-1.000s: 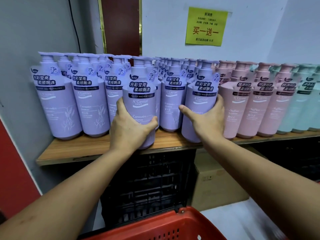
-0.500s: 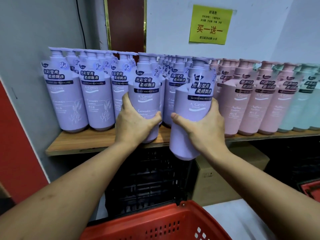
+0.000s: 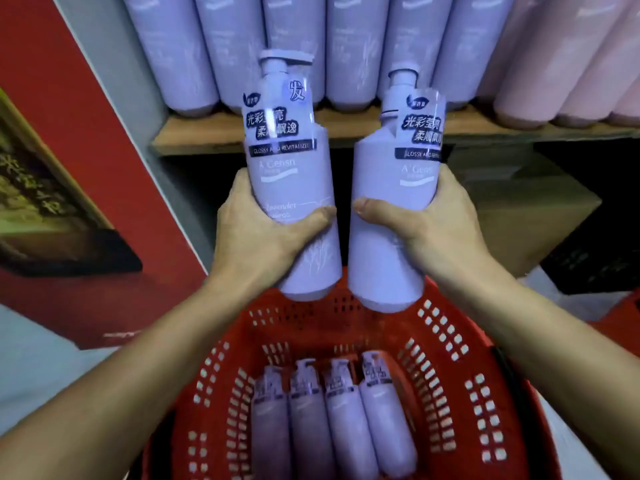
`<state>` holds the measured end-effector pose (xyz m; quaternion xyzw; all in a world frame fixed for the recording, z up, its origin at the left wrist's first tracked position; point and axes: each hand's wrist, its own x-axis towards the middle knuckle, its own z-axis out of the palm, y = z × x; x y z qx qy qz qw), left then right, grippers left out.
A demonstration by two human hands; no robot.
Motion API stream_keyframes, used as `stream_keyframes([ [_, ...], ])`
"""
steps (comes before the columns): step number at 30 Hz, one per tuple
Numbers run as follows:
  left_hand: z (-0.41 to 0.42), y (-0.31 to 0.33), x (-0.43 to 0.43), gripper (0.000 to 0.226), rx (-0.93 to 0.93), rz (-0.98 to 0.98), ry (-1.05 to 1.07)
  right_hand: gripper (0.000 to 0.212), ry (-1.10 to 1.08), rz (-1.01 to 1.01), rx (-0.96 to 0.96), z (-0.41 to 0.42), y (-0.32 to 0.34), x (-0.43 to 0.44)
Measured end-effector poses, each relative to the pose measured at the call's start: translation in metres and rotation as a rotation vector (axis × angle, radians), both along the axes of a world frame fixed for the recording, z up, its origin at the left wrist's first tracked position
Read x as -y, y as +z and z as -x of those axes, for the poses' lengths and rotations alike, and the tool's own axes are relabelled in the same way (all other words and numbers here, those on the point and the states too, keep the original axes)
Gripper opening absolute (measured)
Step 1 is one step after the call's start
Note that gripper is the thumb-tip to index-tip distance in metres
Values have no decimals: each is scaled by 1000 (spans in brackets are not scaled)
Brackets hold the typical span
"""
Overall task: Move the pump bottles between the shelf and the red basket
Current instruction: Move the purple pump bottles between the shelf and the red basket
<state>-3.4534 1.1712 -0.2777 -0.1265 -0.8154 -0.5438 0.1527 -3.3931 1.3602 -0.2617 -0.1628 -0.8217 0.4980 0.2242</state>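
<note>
my left hand (image 3: 258, 244) grips one purple bottle (image 3: 289, 174), my right hand (image 3: 438, 233) grips another bottle (image 3: 398, 202). both hang upright over the red basket (image 3: 446, 341), near the shelf (image 3: 214, 133).

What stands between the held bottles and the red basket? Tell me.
Nothing visible. The left hand holds the left bottle, the right hand the right bottle, both over the red basket; four lying bottles rest on its floor nearer the person.

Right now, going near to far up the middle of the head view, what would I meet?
Four lying bottles in the red basket → left hand gripping the left bottle, right hand gripping the right bottle → wooden shelf → standing bottles.
</note>
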Motion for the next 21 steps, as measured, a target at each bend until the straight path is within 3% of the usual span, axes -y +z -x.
stream_keyframes([
  [3, -37, -53, 25, 75, 135, 81, 29, 92, 55, -46, 153, -16, -35, 16],
  [8, -73, -119, 50, 103, 305, 221, 21, 89, 168, -115, 371, -34, -89, 34],
  [12, -92, -157, 57, 103, 454, 278, -35, 102, 189, -100, 520, -41, -126, 41],
  [14, -99, -173, 59, 100, 537, 324, -65, 99, 174, -88, 573, -43, -143, 44],
  [21, -101, -235, 57, 97, 778, 833, -52, 92, 196, -150, 716, -51, -183, 50],
])
